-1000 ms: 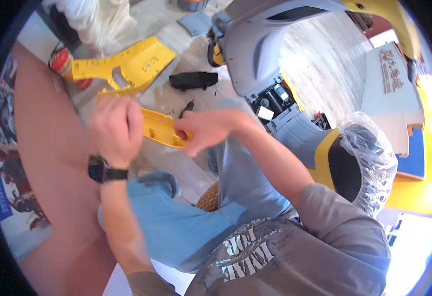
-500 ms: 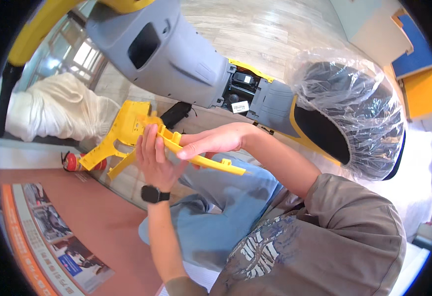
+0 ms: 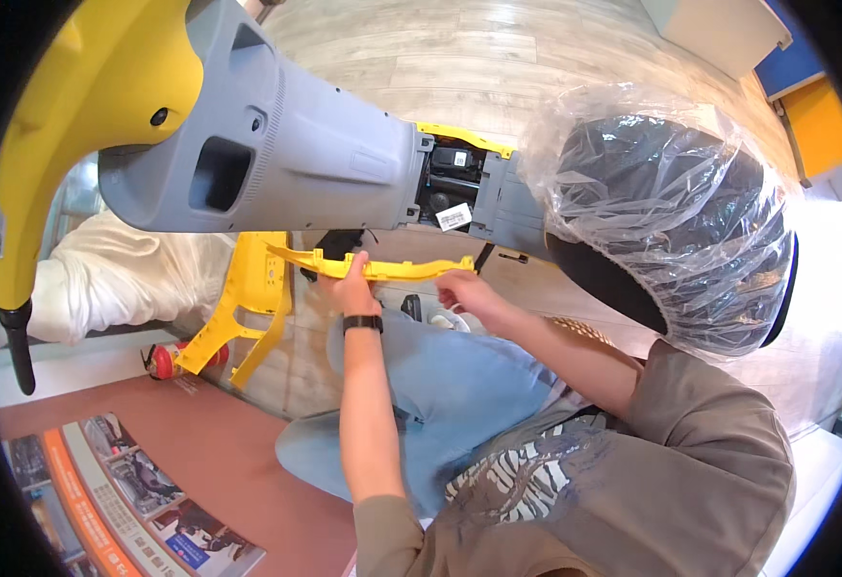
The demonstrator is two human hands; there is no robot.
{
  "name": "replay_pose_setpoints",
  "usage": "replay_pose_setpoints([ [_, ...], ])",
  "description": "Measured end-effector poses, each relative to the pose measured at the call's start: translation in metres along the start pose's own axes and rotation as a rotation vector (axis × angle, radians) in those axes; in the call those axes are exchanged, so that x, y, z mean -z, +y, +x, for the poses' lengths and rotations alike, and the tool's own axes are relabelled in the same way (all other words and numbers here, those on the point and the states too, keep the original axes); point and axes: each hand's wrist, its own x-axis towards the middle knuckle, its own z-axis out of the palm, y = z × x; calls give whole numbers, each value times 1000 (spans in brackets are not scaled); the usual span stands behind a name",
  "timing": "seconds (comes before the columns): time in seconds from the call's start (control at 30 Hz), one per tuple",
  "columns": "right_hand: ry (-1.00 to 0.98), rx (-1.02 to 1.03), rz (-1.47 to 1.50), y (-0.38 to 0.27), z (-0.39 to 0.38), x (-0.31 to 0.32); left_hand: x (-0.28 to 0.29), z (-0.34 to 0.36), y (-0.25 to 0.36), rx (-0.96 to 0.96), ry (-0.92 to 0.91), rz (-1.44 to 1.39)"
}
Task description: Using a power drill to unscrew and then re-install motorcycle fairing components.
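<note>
A long, slightly curved yellow plastic trim strip (image 3: 402, 271) with small clips along its edge lies level between my hands. My left hand (image 3: 351, 291), a dark watch at its wrist, grips it left of the middle. My right hand (image 3: 469, 293) has its fingers curled at the strip's right end; its fingertips are partly hidden. Just beyond is a grey and yellow scooter (image 3: 329, 144). Its open bay (image 3: 454, 178) shows dark parts and a white label, with a yellow side trim (image 3: 464, 137) along the far edge. A forked yellow panel (image 3: 252, 298) stands left of my left hand.
Clear plastic covers the scooter's black seat (image 3: 666, 221) at right. A black bag (image 3: 339, 245) lies behind the strip. At left are white cloth (image 3: 137, 264), a red fire extinguisher (image 3: 161, 361) and a brown surface (image 3: 190, 433) bearing a printed poster (image 3: 142, 505).
The trim strip has swung from slanting down rightward to nearly level. My right hand has moved from the strip's middle to its right end. The view has shifted, bringing the scooter's front further in.
</note>
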Motion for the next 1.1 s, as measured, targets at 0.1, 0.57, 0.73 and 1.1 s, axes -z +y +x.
replay_pose_setpoints([
  [0.1,220,-197,183,45,23,40,-26,1,-24,228,99,-225],
  [0.57,145,-236,664,68,70,67,-28,40,-60,384,207,-256],
  [0.73,80,-227,867,89,93,73,-14,41,-58,457,203,-148],
  [1.1,111,-88,1304,90,107,62,-20,66,-103,374,314,-265],
])
